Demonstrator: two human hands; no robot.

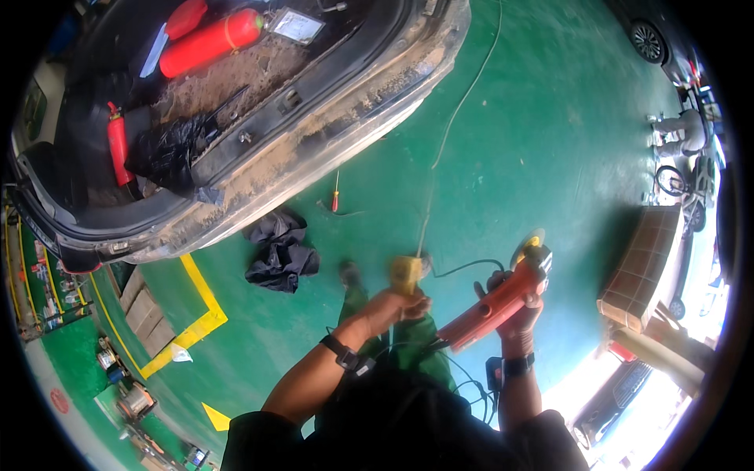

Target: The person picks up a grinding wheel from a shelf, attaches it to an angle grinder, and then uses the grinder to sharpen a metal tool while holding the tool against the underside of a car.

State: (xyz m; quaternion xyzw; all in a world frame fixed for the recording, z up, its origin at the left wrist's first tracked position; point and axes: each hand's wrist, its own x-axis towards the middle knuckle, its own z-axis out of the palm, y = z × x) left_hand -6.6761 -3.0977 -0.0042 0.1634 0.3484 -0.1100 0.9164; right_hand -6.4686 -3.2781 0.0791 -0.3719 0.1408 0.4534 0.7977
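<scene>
My left hand is closed around the lower end of a yellow block, which looks like an extension socket. A long pale cord runs from near the block across the floor. In my right hand is a red angle grinder, held at a slant with its head up and to the right. A yellowish disc shows at that head. Between the block and the grinder a dark cable curves; where its ends join is unclear.
At the upper left is an open, dirty car boot holding red fire extinguishers and a black plastic bag. On the green floor lie a screwdriver and dark cloth. A brown box-like stack stands right; a person is beyond.
</scene>
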